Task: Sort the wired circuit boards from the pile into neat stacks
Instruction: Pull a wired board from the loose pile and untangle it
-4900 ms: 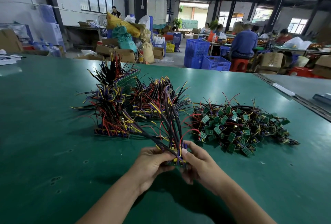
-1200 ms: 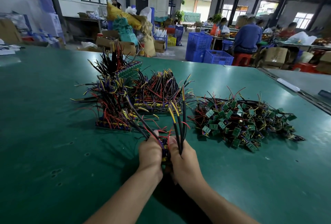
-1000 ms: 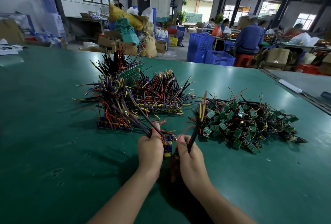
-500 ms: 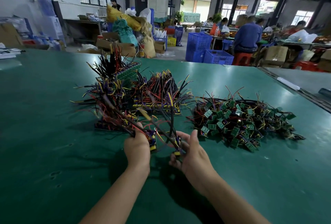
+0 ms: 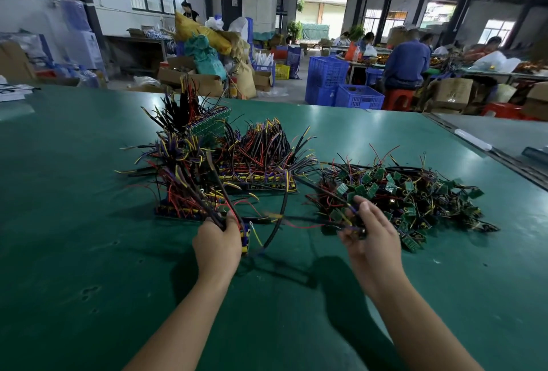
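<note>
Bundle (image 5: 245, 238): wired boards clutched together just above the surface, their wires fanning up and off to the left.
Left hand (image 5: 218, 244): back of the hand to camera, fingers wrapped tight round that bundle.
Right hand (image 5: 370, 240): at the pile's near edge, thumb up, fingers (image 5: 347, 234) curled in and pinching a board (image 5: 354, 229). It's blurred, so the exact hold is hard to read.
Pile (image 5: 415, 195): loose tangle of small green boards and wires, right of centre.
Stacks: near stack (image 5: 178, 209) just beyond the left hand, middle stack (image 5: 261, 182) behind it to the right, far stack (image 5: 212, 127) at the back with green boards on edge.
Surface (image 5: 89, 252): green, both forearms reaching out over it.
Background: blue crates (image 5: 341, 85) and seated workers (image 5: 404, 62) beyond the far edge.
</note>
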A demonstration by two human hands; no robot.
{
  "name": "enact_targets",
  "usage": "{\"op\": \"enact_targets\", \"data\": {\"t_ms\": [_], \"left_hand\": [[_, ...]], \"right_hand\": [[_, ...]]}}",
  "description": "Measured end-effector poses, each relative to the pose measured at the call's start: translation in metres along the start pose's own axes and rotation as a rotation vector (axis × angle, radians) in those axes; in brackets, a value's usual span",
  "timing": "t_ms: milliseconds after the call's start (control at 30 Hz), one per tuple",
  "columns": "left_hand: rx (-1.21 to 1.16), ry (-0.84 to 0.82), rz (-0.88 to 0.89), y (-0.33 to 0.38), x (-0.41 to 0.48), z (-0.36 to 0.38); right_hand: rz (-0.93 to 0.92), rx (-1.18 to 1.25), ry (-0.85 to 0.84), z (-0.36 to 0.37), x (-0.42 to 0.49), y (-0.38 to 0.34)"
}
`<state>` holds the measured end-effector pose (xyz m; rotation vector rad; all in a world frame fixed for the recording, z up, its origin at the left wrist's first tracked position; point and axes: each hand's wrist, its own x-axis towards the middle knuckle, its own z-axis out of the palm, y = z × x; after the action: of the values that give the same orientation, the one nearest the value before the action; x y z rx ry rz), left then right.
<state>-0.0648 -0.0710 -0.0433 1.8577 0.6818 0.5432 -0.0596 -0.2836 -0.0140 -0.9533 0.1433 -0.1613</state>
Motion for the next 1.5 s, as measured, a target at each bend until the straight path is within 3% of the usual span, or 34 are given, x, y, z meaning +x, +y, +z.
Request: {"op": "enact_targets", "data": {"t_ms": [133, 333, 467, 633, 733, 800, 867, 933, 1000, 1133, 1333, 1500], "left_hand": [[0.172, 0.011, 0.148, -0.004, 0.005, -0.008], [0.504, -0.027, 0.165, -0.005, 0.000, -0.012], [0.604, -0.052, 0.166, -0.005, 0.001, -0.013], [0.543, 0.069, 0.247, 0.000, -0.009, -0.017], [0.331, 0.232, 0.571, 0.005, -0.014, -0.019], [0.086, 0.100, 0.706, 0.010, -0.024, -0.016], [-0.164, -0.170, 0.580, 0.015, -0.041, -0.009], [-0.384, -0.418, 0.310, 0.020, -0.057, 0.000], [-0.515, -0.569, 0.097, 0.023, -0.065, 0.005], [-0.567, -0.588, 0.023, 0.022, -0.065, 0.006], [-0.552, -0.541, 0.068, 0.021, -0.062, 0.002], [-0.535, -0.513, 0.080, 0.021, -0.062, -0.001]], "right_hand": [[-0.057, 0.135, 0.059, -0.010, 0.011, -0.016], [0.071, 0.165, 0.052, -0.012, 0.016, -0.008], [0.089, 0.260, -0.044, -0.008, 0.012, 0.000], [0.081, 0.184, -0.163, -0.004, 0.005, 0.006], [0.081, 0.159, -0.209, 0.000, 0.000, 0.009], [0.061, 0.117, -0.241, 0.002, -0.004, 0.013], [0.043, 0.057, -0.275, 0.007, -0.009, 0.017], [0.049, 0.012, -0.303, 0.010, -0.013, 0.020], [0.054, -0.019, -0.347, 0.011, -0.017, 0.022], [0.052, -0.115, -0.390, 0.010, -0.019, 0.027], [-0.038, -0.197, -0.472, 0.007, -0.020, 0.028], [0.044, -0.210, -0.433, 0.012, -0.020, 0.017]]}}
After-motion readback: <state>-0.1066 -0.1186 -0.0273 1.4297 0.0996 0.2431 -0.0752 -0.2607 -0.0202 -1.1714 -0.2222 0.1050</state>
